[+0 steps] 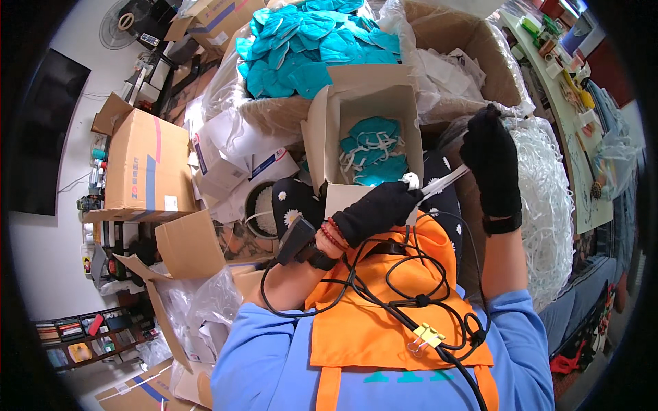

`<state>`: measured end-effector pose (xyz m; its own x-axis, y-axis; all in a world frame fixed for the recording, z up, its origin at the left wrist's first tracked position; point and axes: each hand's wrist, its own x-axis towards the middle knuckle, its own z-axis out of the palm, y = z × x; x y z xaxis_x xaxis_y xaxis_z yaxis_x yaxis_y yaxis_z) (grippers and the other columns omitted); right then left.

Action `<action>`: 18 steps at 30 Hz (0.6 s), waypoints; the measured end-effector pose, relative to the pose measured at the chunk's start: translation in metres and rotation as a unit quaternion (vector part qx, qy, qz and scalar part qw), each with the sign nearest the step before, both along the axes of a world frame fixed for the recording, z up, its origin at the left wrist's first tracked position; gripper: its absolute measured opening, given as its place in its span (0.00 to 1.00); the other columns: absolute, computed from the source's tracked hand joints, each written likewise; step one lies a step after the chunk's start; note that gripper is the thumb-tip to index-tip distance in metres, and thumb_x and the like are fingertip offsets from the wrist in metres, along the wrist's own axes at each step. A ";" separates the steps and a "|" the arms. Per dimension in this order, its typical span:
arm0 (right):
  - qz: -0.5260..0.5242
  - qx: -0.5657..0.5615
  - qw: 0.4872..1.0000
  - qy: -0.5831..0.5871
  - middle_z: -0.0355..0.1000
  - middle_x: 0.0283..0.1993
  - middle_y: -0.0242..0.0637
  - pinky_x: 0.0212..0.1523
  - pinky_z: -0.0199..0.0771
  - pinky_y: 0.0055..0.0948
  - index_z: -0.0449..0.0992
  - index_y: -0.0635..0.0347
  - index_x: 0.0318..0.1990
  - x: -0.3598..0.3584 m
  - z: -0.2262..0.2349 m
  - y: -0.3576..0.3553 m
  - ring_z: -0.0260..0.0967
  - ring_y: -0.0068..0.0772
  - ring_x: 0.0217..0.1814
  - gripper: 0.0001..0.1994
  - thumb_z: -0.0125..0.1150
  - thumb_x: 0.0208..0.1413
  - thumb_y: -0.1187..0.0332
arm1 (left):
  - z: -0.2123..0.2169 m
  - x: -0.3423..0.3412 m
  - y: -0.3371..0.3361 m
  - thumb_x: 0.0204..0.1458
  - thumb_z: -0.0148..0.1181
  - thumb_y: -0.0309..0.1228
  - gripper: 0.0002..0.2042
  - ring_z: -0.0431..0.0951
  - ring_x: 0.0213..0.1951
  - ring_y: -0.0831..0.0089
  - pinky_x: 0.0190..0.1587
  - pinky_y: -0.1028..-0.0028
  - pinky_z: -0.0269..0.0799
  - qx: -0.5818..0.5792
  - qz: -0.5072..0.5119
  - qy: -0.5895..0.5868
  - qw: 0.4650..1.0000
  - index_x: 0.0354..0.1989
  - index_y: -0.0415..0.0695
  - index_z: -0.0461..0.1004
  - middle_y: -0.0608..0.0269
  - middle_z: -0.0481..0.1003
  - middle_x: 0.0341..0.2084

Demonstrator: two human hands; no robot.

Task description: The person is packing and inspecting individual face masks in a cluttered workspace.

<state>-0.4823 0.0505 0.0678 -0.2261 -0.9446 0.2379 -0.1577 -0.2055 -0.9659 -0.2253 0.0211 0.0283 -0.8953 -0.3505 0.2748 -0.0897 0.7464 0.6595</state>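
Note:
My left hand (380, 209), in a black glove, grips one end of a white strap (439, 182) at the front edge of a small open cardboard box (360, 103). Teal face masks (373, 154) with white loops lie inside that box. My right hand (492, 161), also gloved in black, is raised to the right of the box with the strap's other end running to it; its fingers are curled. A black device (296, 240) is strapped to my left wrist.
A large carton of teal masks (308, 41) stands behind the small box. A heap of white straps (545, 198) lies at right, clear plastic bags around it. Brown cartons (147, 164) stack at left. Black cables (411, 288) cross my orange apron.

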 end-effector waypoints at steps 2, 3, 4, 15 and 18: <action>0.107 -0.010 0.957 -0.268 0.70 0.36 0.32 0.37 0.72 0.21 0.71 0.59 0.48 0.000 0.007 0.002 0.68 0.21 0.38 0.12 0.50 0.59 0.67 | -0.006 0.006 -0.001 0.43 0.57 0.25 0.12 0.72 0.33 0.53 0.33 0.64 0.69 0.035 0.004 -0.035 0.999 0.38 0.35 0.72 0.48 0.71 0.24; 0.058 -0.015 0.973 -0.223 0.70 0.36 0.32 0.36 0.71 0.20 0.71 0.61 0.47 -0.005 0.005 0.004 0.68 0.20 0.37 0.12 0.50 0.59 0.67 | -0.010 0.008 -0.001 0.43 0.57 0.25 0.11 0.72 0.31 0.54 0.31 0.64 0.68 -0.014 0.011 -0.029 0.999 0.37 0.35 0.72 0.49 0.71 0.23; 0.009 -0.019 0.984 -0.176 0.70 0.35 0.32 0.35 0.71 0.19 0.72 0.62 0.45 -0.011 0.002 0.006 0.67 0.20 0.37 0.11 0.50 0.58 0.67 | -0.014 0.011 -0.002 0.44 0.57 0.24 0.10 0.72 0.29 0.55 0.29 0.65 0.68 -0.063 0.018 -0.023 0.998 0.36 0.36 0.71 0.50 0.70 0.23; -0.159 0.032 0.943 0.291 0.71 0.49 0.43 0.51 0.68 0.33 0.71 0.59 0.48 0.021 0.042 0.009 0.69 0.38 0.52 0.21 0.65 0.43 0.70 | 0.020 0.020 -0.012 0.56 0.49 0.33 0.11 0.69 0.23 0.72 0.27 0.72 0.66 0.279 0.094 -0.007 0.956 0.42 0.41 0.73 0.59 0.66 0.20; 0.035 -0.087 0.962 0.257 0.67 0.54 0.43 0.55 0.66 0.34 0.65 0.57 0.55 0.073 0.079 0.010 0.66 0.39 0.55 0.33 0.72 0.37 0.72 | 0.033 0.008 -0.010 0.56 0.51 0.32 0.11 0.71 0.29 0.70 0.31 0.71 0.67 0.208 0.045 -0.057 0.975 0.45 0.43 0.72 0.54 0.70 0.28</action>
<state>-0.4094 0.0606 0.1468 0.0258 -0.8894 0.4564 -0.5853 -0.3835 -0.7144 -0.2170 0.0107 0.0613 -0.8719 -0.4897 -0.0076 -0.2334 0.4017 0.8855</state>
